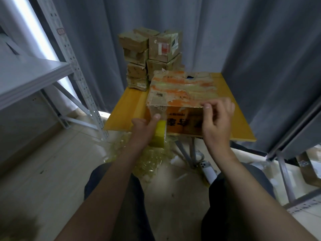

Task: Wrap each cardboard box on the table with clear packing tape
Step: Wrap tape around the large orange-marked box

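Wrapping the large box (182, 89), apparently midway, gripping the tape roll (159, 135) in the left hand (143, 128), pinching its edge with the right hand (217, 119).

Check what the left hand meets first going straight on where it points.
The left hand, holding the tape roll, points up and forward; its raised finger looks nearly on the near face of the large box, so probably that. Depth is unclear.

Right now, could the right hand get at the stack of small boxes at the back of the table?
Probably, only by going over: the large box lies between the right hand and the stack of small boxes. The space above it looks free.
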The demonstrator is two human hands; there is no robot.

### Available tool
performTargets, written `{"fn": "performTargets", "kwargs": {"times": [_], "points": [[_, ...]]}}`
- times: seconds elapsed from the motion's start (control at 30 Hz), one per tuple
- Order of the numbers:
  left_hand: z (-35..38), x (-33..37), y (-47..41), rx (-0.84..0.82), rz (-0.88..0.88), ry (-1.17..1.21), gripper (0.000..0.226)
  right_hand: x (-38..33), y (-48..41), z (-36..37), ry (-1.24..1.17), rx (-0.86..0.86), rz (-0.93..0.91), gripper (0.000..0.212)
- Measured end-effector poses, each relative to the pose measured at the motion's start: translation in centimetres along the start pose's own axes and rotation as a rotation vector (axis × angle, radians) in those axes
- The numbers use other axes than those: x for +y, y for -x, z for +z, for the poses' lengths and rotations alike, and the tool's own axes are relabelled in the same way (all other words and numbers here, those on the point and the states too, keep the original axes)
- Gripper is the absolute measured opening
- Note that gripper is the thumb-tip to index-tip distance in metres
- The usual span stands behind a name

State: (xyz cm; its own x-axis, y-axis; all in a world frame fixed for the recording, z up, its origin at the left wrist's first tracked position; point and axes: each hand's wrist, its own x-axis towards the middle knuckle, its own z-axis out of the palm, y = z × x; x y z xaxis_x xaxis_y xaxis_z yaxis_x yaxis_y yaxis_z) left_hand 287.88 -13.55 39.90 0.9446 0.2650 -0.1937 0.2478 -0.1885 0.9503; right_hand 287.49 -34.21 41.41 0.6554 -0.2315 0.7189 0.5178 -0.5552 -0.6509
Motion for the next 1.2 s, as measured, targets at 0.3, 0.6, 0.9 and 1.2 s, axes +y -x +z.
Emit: {"fn": "performTargets", "kwargs": {"times": [0.3, 0.6, 0.9, 1.2], "points": [[-2.8, -4.4, -1.5, -0.052, 0.211, -0.117, 0.041, 3.9, 2.4, -1.4, -0.121, -0.218, 0.805, 0.037], [-2.9, -0.2, -1.3, 0.078, 0.39, 0.011, 0.038, 1.6, 0.5, -1.0, -0.267, -0.155, 0.758, 0.046], [-3.6, 10.9, -2.6, 0.083, 0.274, 0.266, 0.046, -1.7, -7.0, -0.8, -0.345, -0.069, 0.585, 0.055], [-3.2, 16.6, -6.8, -0.028, 0.013, 0.374, 0.034, -2.1, -13.6, 1.7, -0.212, -0.22, 0.587, 0.051]]}}
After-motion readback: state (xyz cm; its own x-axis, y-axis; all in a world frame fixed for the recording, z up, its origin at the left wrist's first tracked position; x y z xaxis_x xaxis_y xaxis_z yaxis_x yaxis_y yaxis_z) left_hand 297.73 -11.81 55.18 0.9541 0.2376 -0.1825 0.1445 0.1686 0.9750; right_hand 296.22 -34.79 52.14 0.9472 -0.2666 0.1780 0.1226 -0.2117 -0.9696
